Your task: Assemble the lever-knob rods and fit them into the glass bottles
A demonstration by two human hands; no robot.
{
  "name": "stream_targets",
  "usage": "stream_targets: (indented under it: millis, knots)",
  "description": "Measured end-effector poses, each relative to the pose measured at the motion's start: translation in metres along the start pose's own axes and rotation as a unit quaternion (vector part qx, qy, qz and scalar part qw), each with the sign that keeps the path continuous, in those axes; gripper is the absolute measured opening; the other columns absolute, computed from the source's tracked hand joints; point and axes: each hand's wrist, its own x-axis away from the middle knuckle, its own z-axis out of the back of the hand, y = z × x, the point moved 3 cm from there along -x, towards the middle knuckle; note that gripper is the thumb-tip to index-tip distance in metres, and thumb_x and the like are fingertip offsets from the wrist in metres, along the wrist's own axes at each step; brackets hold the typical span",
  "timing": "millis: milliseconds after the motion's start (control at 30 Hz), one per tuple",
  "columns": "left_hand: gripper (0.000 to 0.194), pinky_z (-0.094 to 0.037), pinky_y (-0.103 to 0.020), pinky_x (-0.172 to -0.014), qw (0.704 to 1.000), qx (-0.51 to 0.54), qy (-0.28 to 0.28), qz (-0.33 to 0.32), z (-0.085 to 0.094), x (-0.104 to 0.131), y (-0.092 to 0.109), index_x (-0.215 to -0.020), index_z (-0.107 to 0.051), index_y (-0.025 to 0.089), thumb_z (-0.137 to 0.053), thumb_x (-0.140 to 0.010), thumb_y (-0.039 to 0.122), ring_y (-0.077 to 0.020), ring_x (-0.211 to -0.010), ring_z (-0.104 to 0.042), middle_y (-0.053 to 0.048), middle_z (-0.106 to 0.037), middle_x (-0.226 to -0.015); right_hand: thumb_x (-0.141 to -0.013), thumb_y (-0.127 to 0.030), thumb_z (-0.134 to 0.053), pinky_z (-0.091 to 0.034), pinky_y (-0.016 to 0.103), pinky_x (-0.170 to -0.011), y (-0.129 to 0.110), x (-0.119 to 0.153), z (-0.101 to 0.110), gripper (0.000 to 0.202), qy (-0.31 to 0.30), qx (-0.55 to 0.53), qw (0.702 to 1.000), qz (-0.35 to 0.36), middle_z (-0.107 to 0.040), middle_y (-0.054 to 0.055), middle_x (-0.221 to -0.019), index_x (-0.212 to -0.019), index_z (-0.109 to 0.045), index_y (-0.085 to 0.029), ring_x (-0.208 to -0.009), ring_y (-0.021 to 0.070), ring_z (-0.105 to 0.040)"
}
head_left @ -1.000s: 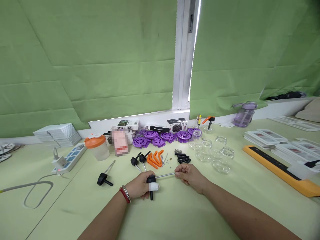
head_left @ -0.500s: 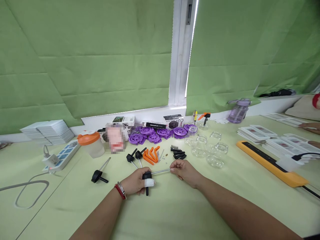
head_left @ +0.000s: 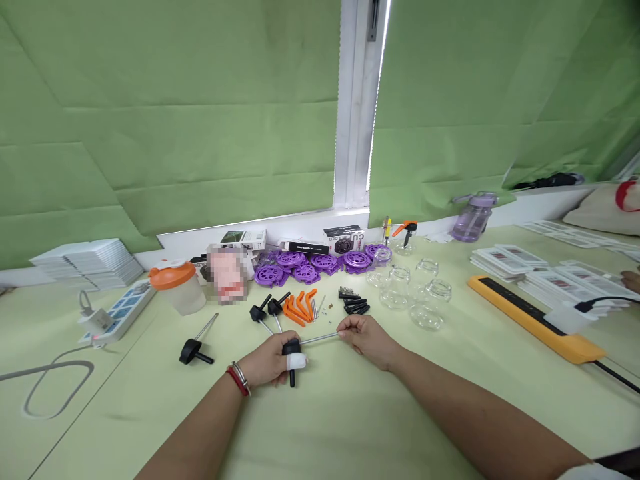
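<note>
My left hand [head_left: 273, 360], with a white wrap on one finger, is closed around a black cap with a side stem [head_left: 292, 347]. From this cap a thin metal rod [head_left: 319, 338] runs to the right. The fingertips of my right hand [head_left: 366, 339] pinch the rod's far end; its tip is hidden. Two similar black caps with rods [head_left: 261, 313] lie just beyond my left hand, and another black cap [head_left: 191, 351] lies to its left. Orange levers [head_left: 299, 309], small screws and black tubes [head_left: 356, 306] are spread beyond my hands.
Purple wheel-like parts [head_left: 291, 261] and boxes [head_left: 345, 241] line the back. Clear glass jars [head_left: 427, 317] stand at right, near an orange power strip [head_left: 530, 320]. An orange-lidded cup [head_left: 176, 287] and a white power strip [head_left: 131, 312] are left. Another person's hand [head_left: 631, 281] shows far right.
The view has shifted slightly. Both hands keep the same hold on the black cap and its rod. At the far right, the other person's hand has moved partly out of sight.
</note>
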Motion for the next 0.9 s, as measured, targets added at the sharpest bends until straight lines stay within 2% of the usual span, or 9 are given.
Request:
stream_targets:
  millis: [633, 900]
  knots:
    - [0.041, -0.033, -0.016, -0.032, 1.000, 0.005, 0.000, 0.011, -0.0002, 0.0007, 0.0017, -0.086, -0.044, 0.020, -0.062, -0.070, 0.053, -0.0074, -0.038, -0.044, 0.008, -0.046, -0.052, -0.070, -0.039, -0.064, -0.022, 0.022, -0.044, 0.0002, -0.0007, -0.0003, 0.023, -0.008, 0.030, 0.999, -0.012, -0.042, -0.005, -0.055, -0.074, -0.059, -0.017, -0.045, 0.0068, -0.030]
    - [0.040, -0.031, -0.014, -0.032, 1.000, 0.012, -0.007, 0.013, -0.0005, 0.0008, 0.0038, -0.085, -0.044, 0.020, -0.063, -0.070, 0.052, -0.0068, -0.036, -0.044, 0.008, -0.045, -0.050, -0.068, -0.038, -0.064, -0.024, 0.023, -0.048, 0.0026, -0.0029, -0.0007, 0.021, 0.016, 0.045, 0.999, -0.005, -0.045, -0.004, -0.055, -0.072, -0.061, -0.017, -0.048, 0.0080, -0.031]
